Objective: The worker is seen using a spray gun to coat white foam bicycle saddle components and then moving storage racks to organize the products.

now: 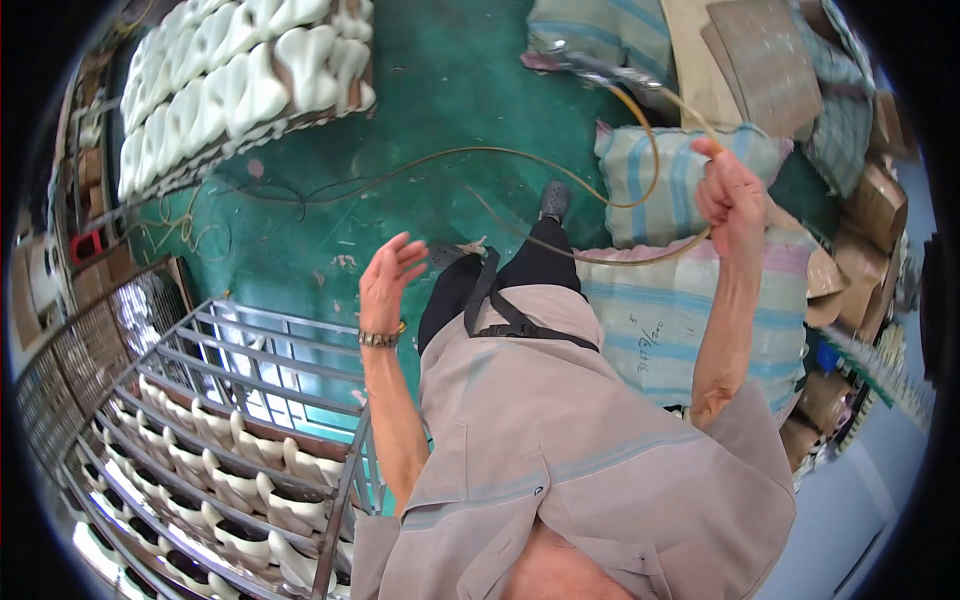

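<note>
My right hand (732, 195) is raised on the right, its fingers closed around the near end of a long thin tool (690, 105). The tool's far part is silvery and smeared by motion, so its kind is unclear. A thin yellowish hose (655, 150) loops from beside the tool and trails left across the floor; a stretch of hose also reaches the underside of my right hand. To the left, my left hand (388, 280) is held up with fingers apart and nothing in it. A metal-banded watch or bracelet (378, 340) circles that wrist.
Rows of cream-white moulded pieces (225, 95) fill a rack at upper left. More such pieces (235, 480) sit on a metal-barred rack (270, 335) at lower left. Blue-striped woven sacks (690, 300) lie to my right, with cardboard (765, 65) beyond. The floor (430, 90) is green.
</note>
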Demonstrator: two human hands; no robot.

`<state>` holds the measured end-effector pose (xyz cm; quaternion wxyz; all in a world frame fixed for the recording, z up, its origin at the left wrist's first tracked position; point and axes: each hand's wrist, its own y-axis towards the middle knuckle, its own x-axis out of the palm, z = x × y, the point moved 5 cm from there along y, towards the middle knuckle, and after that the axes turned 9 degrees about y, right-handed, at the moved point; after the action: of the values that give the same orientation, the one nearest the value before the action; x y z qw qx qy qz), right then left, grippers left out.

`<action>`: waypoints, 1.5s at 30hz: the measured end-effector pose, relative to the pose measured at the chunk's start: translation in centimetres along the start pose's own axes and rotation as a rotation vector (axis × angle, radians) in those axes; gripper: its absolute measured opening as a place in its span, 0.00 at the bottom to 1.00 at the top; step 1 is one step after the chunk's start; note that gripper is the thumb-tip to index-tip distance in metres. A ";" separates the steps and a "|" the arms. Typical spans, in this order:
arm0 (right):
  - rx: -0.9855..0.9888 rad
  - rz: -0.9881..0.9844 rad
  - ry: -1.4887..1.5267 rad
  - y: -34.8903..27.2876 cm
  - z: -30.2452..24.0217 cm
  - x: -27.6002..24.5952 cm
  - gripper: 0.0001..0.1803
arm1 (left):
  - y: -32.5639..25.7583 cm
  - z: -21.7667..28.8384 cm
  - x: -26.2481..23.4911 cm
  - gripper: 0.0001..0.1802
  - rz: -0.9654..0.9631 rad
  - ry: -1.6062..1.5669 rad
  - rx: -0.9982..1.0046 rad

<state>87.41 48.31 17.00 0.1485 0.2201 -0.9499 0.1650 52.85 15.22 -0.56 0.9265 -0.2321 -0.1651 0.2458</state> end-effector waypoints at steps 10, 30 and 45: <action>0.312 -0.931 -0.355 -2.7 12.0 34.8 0.19 | -4.9 14.2 -10.0 0.40 -0.084 -0.835 0.386; -0.881 -0.876 -0.564 7.9 15.3 78.2 0.40 | 5.9 28.8 -30.1 0.21 0.129 -0.020 0.269; -0.182 -0.450 -0.095 15.0 21.2 93.8 0.46 | 13.8 34.4 -52.5 0.49 -0.438 0.324 0.458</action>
<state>-4.65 18.35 27.46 0.1558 0.4195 -0.8937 0.0311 -10.15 9.93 11.12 0.9994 -0.0135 -0.0024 0.0317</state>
